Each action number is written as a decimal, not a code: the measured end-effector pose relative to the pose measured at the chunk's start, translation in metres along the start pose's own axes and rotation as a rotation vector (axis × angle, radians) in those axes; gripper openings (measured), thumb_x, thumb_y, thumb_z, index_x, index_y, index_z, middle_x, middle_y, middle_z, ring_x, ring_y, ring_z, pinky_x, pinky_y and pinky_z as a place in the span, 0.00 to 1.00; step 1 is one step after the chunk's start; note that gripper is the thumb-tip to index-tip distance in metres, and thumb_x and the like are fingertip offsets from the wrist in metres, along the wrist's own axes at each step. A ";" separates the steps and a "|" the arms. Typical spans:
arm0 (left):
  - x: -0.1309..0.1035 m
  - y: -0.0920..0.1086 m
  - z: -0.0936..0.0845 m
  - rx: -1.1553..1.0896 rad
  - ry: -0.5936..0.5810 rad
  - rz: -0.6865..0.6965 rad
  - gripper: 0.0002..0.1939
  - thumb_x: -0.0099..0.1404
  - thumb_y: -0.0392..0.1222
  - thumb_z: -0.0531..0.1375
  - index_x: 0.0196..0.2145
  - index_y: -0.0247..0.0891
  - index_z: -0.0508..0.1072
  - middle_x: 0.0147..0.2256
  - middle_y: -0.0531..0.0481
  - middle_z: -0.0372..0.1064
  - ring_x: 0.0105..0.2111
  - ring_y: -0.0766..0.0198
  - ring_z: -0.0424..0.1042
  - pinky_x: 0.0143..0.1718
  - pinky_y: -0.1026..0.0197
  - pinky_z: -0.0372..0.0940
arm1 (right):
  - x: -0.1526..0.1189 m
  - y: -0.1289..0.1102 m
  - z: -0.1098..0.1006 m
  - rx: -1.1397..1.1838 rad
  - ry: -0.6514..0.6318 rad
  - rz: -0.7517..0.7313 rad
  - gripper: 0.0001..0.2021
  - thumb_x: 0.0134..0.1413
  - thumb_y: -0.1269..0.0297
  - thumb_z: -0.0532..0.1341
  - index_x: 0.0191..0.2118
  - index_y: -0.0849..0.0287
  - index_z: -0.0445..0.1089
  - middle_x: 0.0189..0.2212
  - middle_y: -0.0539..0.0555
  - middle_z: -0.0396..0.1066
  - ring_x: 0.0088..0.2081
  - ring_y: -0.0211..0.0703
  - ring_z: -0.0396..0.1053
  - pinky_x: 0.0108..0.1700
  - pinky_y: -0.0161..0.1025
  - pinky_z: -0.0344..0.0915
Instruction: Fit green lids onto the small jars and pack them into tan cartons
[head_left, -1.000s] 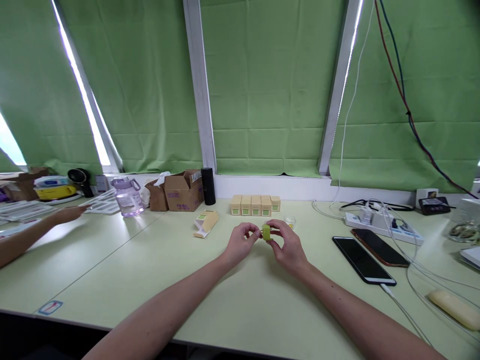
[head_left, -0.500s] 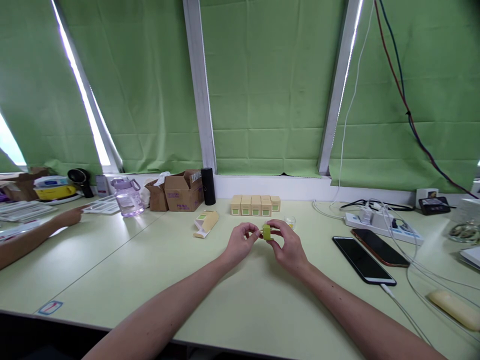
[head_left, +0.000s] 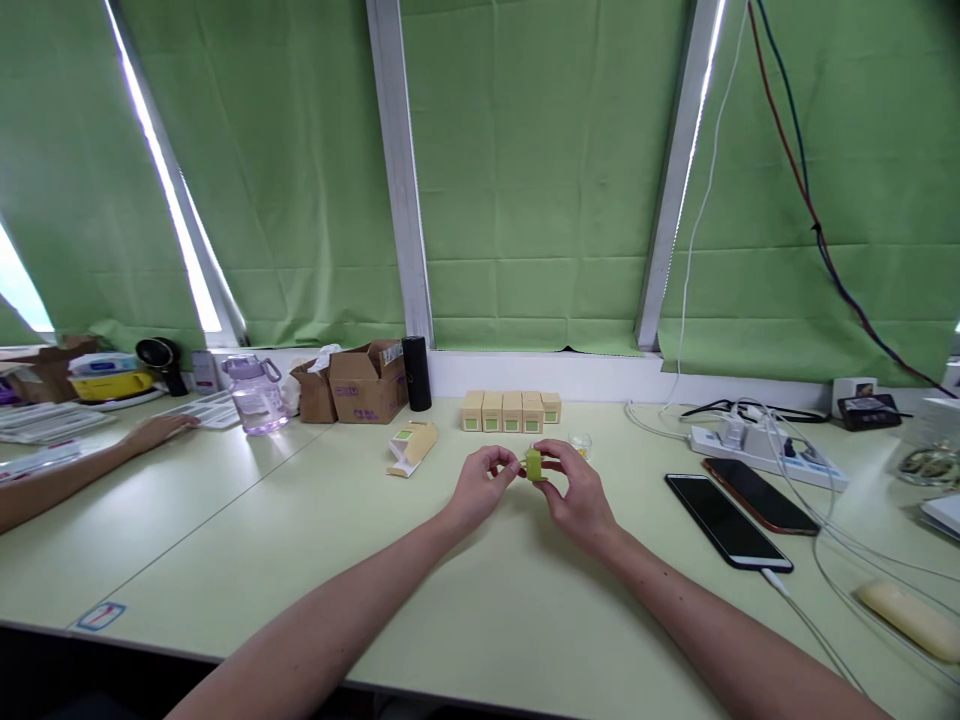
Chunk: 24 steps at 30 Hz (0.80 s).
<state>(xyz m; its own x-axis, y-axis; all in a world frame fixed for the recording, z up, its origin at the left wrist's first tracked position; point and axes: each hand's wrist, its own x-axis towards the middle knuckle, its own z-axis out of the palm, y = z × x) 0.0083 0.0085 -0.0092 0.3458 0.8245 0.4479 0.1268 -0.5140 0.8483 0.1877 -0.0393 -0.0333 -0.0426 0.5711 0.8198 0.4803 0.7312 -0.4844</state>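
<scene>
Between thumb and fingers of my right hand (head_left: 577,497) is a small green block-like object (head_left: 533,465), held just above the table. My left hand (head_left: 484,485) is closed in a pinch at the object's left side, on a small pale part too tiny to name. Behind my hands stands a row of small tan boxes (head_left: 512,412) with green-edged squares on their fronts. An opened tan carton (head_left: 412,447) lies to the left of them. Just beyond my right hand sits a small clear container (head_left: 580,444) with something yellow in it.
Two phones, a black one (head_left: 727,520) and a darker one (head_left: 761,494), lie at right near a power strip (head_left: 769,452) and loose white cables. A purple water bottle (head_left: 256,396), cardboard box (head_left: 367,382) and black cylinder (head_left: 416,373) stand back left. Another person's hand (head_left: 159,431) is far left.
The other person's hand at far left has moved to the right along the white trays. My hands and the green object look unchanged.
</scene>
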 end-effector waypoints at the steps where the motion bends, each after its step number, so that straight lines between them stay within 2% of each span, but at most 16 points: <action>1: 0.000 0.000 0.000 -0.004 0.001 0.000 0.13 0.64 0.50 0.63 0.32 0.37 0.75 0.34 0.44 0.79 0.35 0.58 0.76 0.40 0.58 0.68 | 0.000 0.000 0.000 -0.002 0.001 -0.001 0.20 0.62 0.71 0.59 0.58 0.51 0.65 0.53 0.58 0.70 0.51 0.52 0.72 0.53 0.57 0.79; 16: 0.000 0.000 -0.002 -0.020 0.001 -0.025 0.13 0.64 0.51 0.63 0.32 0.38 0.75 0.33 0.45 0.80 0.36 0.57 0.78 0.41 0.57 0.68 | 0.000 -0.002 -0.001 -0.018 0.007 0.003 0.20 0.62 0.72 0.58 0.58 0.51 0.65 0.53 0.59 0.69 0.52 0.52 0.72 0.52 0.57 0.78; 21: 0.002 -0.001 -0.005 -0.082 0.088 -0.035 0.13 0.66 0.51 0.61 0.35 0.37 0.74 0.36 0.43 0.80 0.40 0.55 0.78 0.43 0.56 0.68 | 0.000 -0.001 -0.002 -0.057 0.018 0.012 0.20 0.61 0.72 0.58 0.58 0.52 0.64 0.54 0.59 0.69 0.52 0.53 0.71 0.52 0.58 0.78; 24: 0.003 -0.003 -0.008 -0.031 0.141 -0.047 0.12 0.66 0.49 0.61 0.40 0.37 0.74 0.38 0.43 0.80 0.42 0.54 0.77 0.41 0.56 0.66 | 0.001 0.000 -0.003 -0.092 0.024 0.009 0.21 0.61 0.72 0.58 0.59 0.51 0.64 0.54 0.59 0.69 0.53 0.54 0.71 0.52 0.58 0.78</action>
<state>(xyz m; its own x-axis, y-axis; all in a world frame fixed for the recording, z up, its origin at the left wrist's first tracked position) 0.0018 0.0144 -0.0081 0.2062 0.8736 0.4409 0.1105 -0.4685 0.8765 0.1904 -0.0397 -0.0320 -0.0174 0.5680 0.8229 0.5592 0.6878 -0.4629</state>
